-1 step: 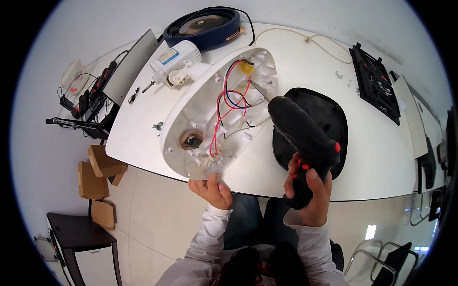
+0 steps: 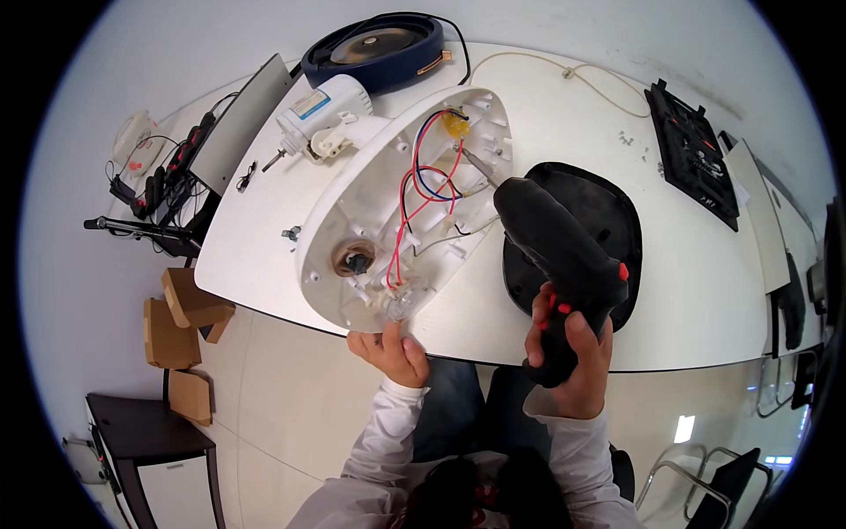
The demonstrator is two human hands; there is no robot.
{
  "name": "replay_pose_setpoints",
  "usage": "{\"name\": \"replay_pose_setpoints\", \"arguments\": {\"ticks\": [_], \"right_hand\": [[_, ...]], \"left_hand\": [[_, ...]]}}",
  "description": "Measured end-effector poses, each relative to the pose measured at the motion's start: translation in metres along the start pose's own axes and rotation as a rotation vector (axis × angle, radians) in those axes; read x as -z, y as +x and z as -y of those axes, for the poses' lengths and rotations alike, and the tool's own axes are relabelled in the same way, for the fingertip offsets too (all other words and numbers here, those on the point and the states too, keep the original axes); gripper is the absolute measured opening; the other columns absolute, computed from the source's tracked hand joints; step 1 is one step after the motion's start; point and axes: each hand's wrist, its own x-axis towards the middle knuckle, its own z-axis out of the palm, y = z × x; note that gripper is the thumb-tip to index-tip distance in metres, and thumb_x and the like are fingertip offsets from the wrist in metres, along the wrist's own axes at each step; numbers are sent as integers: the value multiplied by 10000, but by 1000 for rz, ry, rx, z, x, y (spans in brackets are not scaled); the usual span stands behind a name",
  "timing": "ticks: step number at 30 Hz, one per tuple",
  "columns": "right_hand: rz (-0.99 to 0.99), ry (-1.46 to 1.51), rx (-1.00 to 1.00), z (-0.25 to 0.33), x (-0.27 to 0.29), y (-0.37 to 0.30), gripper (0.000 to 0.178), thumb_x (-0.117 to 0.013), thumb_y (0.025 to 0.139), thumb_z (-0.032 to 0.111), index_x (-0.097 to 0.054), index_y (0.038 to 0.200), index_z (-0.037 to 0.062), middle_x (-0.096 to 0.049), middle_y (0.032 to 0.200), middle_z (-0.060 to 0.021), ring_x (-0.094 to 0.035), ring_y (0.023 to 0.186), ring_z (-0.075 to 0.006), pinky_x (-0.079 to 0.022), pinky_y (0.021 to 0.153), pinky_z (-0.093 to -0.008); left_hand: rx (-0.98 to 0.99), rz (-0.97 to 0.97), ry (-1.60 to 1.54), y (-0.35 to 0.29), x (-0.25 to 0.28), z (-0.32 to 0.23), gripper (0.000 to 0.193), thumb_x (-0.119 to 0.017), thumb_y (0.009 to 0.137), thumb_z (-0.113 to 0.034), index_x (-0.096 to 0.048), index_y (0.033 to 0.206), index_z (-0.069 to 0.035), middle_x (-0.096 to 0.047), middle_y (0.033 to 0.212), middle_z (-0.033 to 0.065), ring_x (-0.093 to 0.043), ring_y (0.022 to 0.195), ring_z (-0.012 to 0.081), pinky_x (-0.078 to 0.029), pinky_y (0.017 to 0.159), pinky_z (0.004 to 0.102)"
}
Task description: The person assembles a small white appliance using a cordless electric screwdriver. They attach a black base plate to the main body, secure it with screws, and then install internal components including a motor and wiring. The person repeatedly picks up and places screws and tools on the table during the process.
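Note:
My right hand (image 2: 573, 353) is closed around the handle of a black cordless screwdriver (image 2: 560, 238) with red buttons. Its long metal bit (image 2: 481, 167) reaches into an opened white plastic fan housing (image 2: 374, 181), ending beside a screw post near a round yellow part (image 2: 456, 125). My left hand (image 2: 392, 353) grips the near end of the housing, fingers curled, one fingertip by a clear plastic part (image 2: 401, 306). Red, blue and black wires (image 2: 423, 189) loop inside the shell. Whether the bit sits in a screw is too small to tell.
Behind the housing lie a white fan motor (image 2: 326, 106) and a dark blue round appliance (image 2: 374, 51). Under the screwdriver is a black base cover (image 2: 608, 207). Loose screws (image 2: 627, 138) lie near an open black tool case (image 2: 696, 154). A laptop (image 2: 238, 123) stands at left.

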Motion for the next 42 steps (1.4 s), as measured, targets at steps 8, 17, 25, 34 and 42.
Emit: {"name": "replay_pose_setpoints", "arguments": {"ticks": [8, 17, 25, 34, 42], "right_hand": [[-18, -47, -3, 1, -1, 3, 410, -592, 832, 261, -489, 1098, -34, -544, 889, -141, -535, 521, -154, -413, 468, -241], [4, 12, -28, 6, 4, 5, 337, -593, 841, 218, -508, 1060, -23, -556, 894, -147, -547, 515, -163, -422, 461, -248], [-53, -100, -35, 10, -2, 7, 456, -560, 839, 311, -471, 1119, -37, -537, 863, -138, -494, 479, -137, -383, 421, -224], [-18, -153, -56, 19, 3, 10, 430, -551, 855, 292, -477, 1112, -45, -548, 842, -133, -495, 466, -142, -386, 422, -230], [5, -237, -18, 21, -4, 6, 289, -563, 856, 158, -522, 1047, -55, -563, 790, -111, -541, 519, -135, -413, 475, -246]], "left_hand": [[12, 5, -26, 0, 0, 0, 361, -402, 830, -241, -567, 1071, -29, -478, 1169, 201, -389, 1007, 370, -298, 873, 469], [29, 23, -17, -3, 0, 1, 354, -410, 815, -245, -565, 1041, -21, -471, 1167, 211, -375, 1014, 375, -290, 874, 481], [33, 25, -25, -2, 1, 0, 355, -416, 805, -250, -566, 1030, -20, -467, 1168, 213, -375, 1013, 378, -287, 881, 484], [1, 45, -13, 1, 3, -3, 369, -382, 841, -199, -520, 1122, -5, -473, 1184, 228, -387, 1075, 392, -262, 940, 500], [12, 55, -18, -2, 2, -1, 358, -387, 839, -201, -525, 1107, -8, -473, 1186, 222, -380, 1084, 393, -258, 946, 501]]}}
